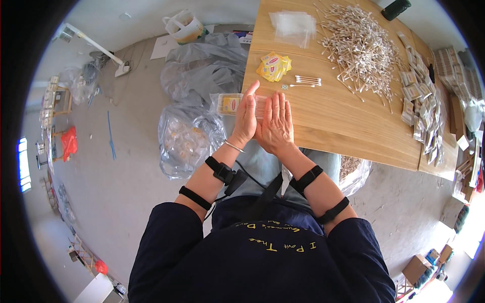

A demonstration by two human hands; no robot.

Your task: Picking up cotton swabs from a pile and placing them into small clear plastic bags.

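A clear plastic packet of cotton swabs with a yellow label [230, 104] lies across the table's left edge, its label end sticking out past my left hand. My left hand [246, 118] stands on edge across the packet, fingers stretched out. Beside it, my right hand [276, 121] lies flat with straight fingers over the packet's right part, hiding that end. Some of the swabs show between the two hands. Just beyond are a few loose cotton swabs [308, 81] in a row, small green bits [285, 87] and a pile of yellow label cards [274, 66].
A big heap of cotton swabs [356, 48] covers the far right of the wooden table [323, 118]. Clear bags [294, 28] lie at the back. Several filled packets [422, 101] line the right edge. Grey plastic bags [202, 70] and a white bucket [184, 26] stand left on the floor.
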